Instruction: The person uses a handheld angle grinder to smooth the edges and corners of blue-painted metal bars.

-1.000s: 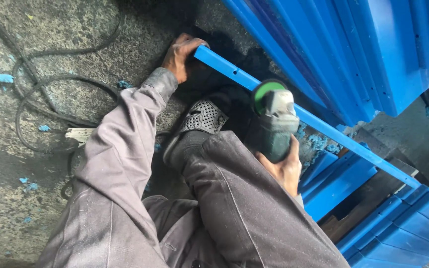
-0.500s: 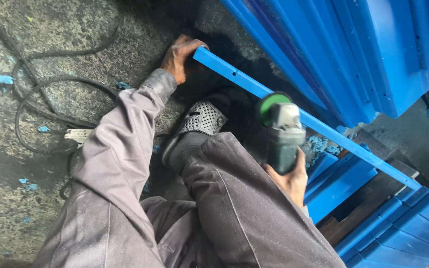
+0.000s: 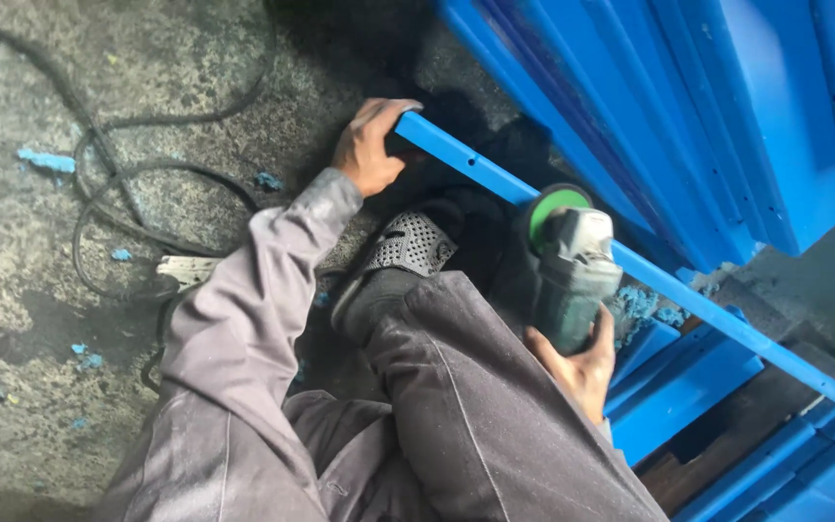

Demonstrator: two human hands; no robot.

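A long blue bar (image 3: 630, 261) runs aslant from the upper middle of the view down to the right, its lower end resting among other blue parts (image 3: 688, 387) stacked at the right. The left hand (image 3: 369, 145) is closed around the bar's upper end, thumb on top and fingers wrapped under it. Along the bar's side a few small holes show.

Near the middle of the bar sits a grinder (image 3: 567, 266), its grey body upright and its green-faced disc (image 3: 555, 205) up against the bar; whether the disc touches the metal cannot be told. The right hand (image 3: 572, 362) grips the grinder's body from below, fingers curled round it.

Between the two hands a grey mesh shoe (image 3: 408, 246) is planted just under the bar, and the person's grey trouser leg (image 3: 475, 416) rises from it toward the camera. The grey sleeve (image 3: 253, 300) of the left arm reaches across the floor to the bar's end.

Above and to the right, large blue panels (image 3: 727, 116) lean over the bar. Blue dust (image 3: 642, 302) lies just under the bar beside the grinder.

The concrete floor (image 3: 41, 406) fills the left side, strewn with small blue flakes (image 3: 45, 159). A black cable (image 3: 118, 193) loops over it near the left sleeve, and a pale flat scrap (image 3: 186, 269) lies beside the cable.
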